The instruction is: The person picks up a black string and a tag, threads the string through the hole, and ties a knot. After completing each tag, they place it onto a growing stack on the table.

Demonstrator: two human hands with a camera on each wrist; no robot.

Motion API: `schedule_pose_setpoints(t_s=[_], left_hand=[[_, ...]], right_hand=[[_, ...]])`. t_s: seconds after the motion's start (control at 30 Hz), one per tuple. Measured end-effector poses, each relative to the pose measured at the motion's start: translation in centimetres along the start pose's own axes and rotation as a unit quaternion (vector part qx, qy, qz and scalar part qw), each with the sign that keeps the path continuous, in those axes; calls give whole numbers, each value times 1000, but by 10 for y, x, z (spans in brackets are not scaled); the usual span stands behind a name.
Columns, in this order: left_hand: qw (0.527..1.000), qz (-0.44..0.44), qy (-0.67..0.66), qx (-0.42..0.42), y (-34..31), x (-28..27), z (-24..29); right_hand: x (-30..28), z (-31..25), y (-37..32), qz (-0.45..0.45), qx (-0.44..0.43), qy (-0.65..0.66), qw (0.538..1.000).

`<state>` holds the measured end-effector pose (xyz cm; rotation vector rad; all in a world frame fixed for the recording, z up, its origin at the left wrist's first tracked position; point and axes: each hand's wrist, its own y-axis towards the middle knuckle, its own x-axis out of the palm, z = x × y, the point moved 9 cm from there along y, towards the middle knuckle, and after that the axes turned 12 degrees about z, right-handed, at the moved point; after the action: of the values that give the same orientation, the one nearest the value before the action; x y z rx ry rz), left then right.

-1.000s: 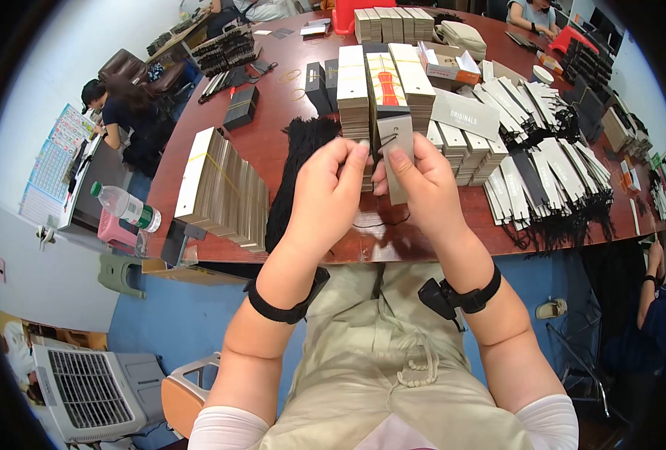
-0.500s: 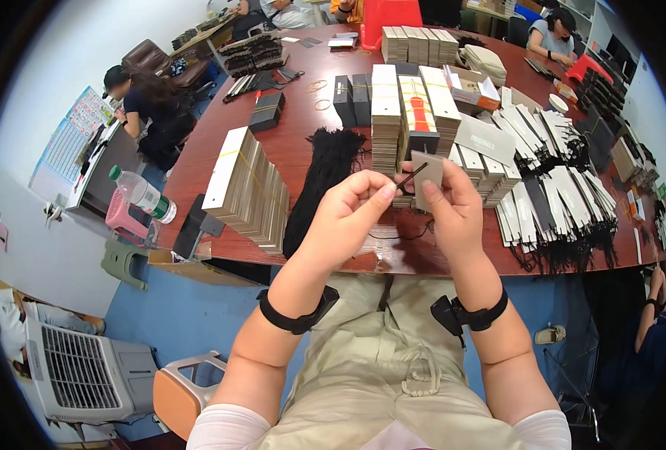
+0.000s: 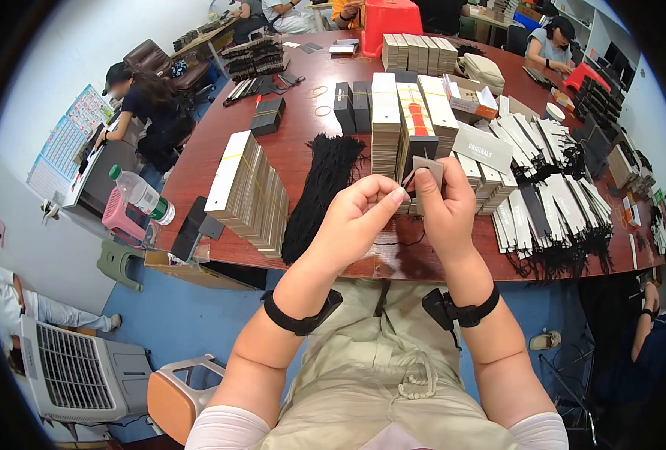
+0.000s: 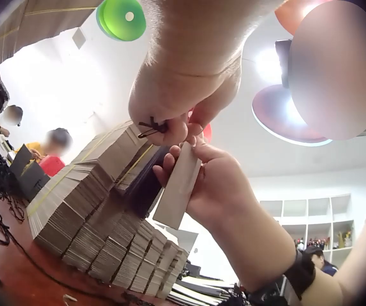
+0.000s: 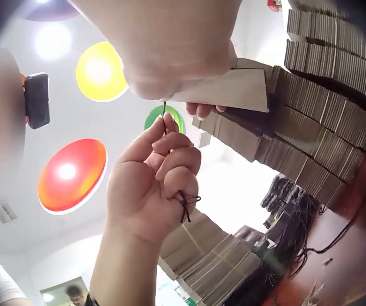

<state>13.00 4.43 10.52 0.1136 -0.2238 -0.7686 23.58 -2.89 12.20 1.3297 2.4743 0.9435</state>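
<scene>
1. Right hand [image 3: 447, 206]: we note the thumb flat on one face of the grey tag [image 5: 234, 89] and the fingers behind it, pinching it.
2. Left hand [image 3: 363, 217]: thumb and index finger pinch a thin black cord [image 5: 164, 111]; the other fingers are curled, with knotted cord ends [image 5: 186, 204] at the lowest of them in the right wrist view.
3. Tag position: between the two hands, above the table [image 3: 303, 127], near side of the banded stacks [image 3: 385, 112].
4. Tag axis: in the left wrist view we see the long axis run from the fingertips down and slightly left; in the right wrist view it runs nearly level, free end to the right.
5. Change: half a second ago the head view showed a long dark line of cord across the tag's face. We now see only a short piece between the left fingertips and the tag, and the tag looks shorter.
6. Writing: just right of the stacks, a printed card [image 3: 483, 148] reads "ORIGINALS"; a line beneath is too small for us to read.
7. Outward left: a heap of black strings [image 3: 321, 195], then a tall banded stack [image 3: 246, 195], then a bottle [image 3: 142, 196], its label illegible.
8. Outward right: white tags with black strings [image 3: 561, 206].
</scene>
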Motion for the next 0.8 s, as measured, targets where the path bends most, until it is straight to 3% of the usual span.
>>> schedule_pose_setpoints(t_s=[0.2,0.3,0.47,0.6,0.7,0.73,0.8], left_hand=[[1000,5,3,-17,2,1,0],[1000,5,-8,-21,2,1,0],[1000,5,-8,-7,4,1,-3],[998,-14,-21,-51,1,0,-4],[998,-12,-34,-52,-1,1,-2],[998,-8,-34,-43,-2,2,0],[999,-6,-31,-32,-4,3,1]], right_hand=[[5,-9,5,-3,-12,5,1000],[-2,8,4,-8,-21,-63,998],[-1,-15,7,-29,-88,-21,995],[3,-24,2,-72,-135,-25,988],[4,-22,4,-96,-74,25,992],[2,-1,4,-67,97,78,990],[3,2,6,-53,165,103,980]])
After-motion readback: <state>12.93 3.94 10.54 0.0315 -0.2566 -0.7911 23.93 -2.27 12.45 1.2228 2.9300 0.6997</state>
